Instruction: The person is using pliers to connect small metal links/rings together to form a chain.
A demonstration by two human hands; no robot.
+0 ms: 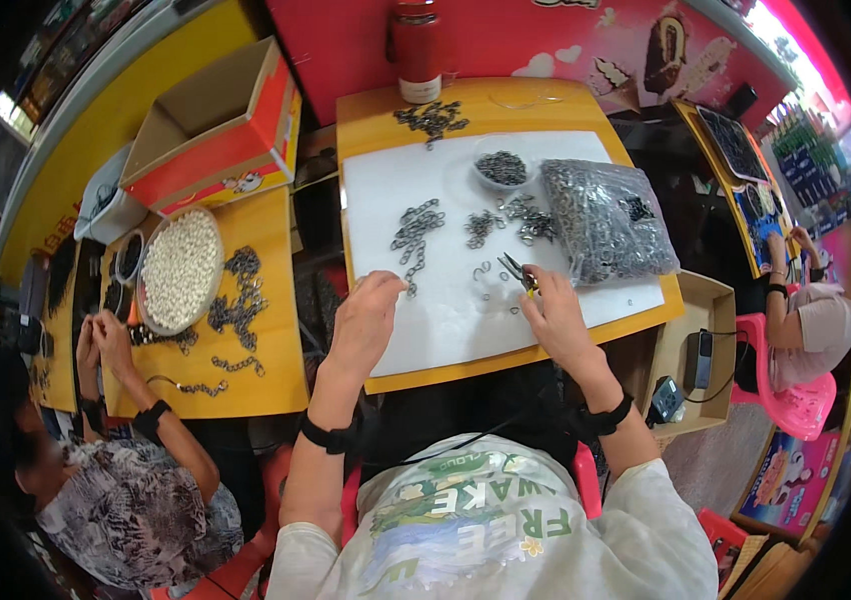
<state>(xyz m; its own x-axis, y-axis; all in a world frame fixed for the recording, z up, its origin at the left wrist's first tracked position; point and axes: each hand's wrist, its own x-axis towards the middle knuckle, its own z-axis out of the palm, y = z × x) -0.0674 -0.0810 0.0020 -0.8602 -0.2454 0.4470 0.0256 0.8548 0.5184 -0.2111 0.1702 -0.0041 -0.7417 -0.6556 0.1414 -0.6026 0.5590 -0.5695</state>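
My left hand [368, 318] is closed in a pinch over the left part of the white sheet [436, 340], with the near end of a dark metal chain [418, 228] at its fingertips. My right hand [554, 312] grips a pair of pliers [516, 268] whose slim jaws point away and stand apart. Several loose metal rings [486, 268] lie between the hands. Beyond them are two small heaps of dark links [531, 220], a clear bowl [502, 170] of small dark pieces, and a bulging clear plastic bag [606, 222] full of dark links.
A bottle [417, 50] and another chain pile [432, 120] stand at the table's far edge. A carton [696, 350] with devices is at right. At left, a person works at a table holding a basket of white pieces [181, 268] and an open box [211, 130]. Another person sits far right.
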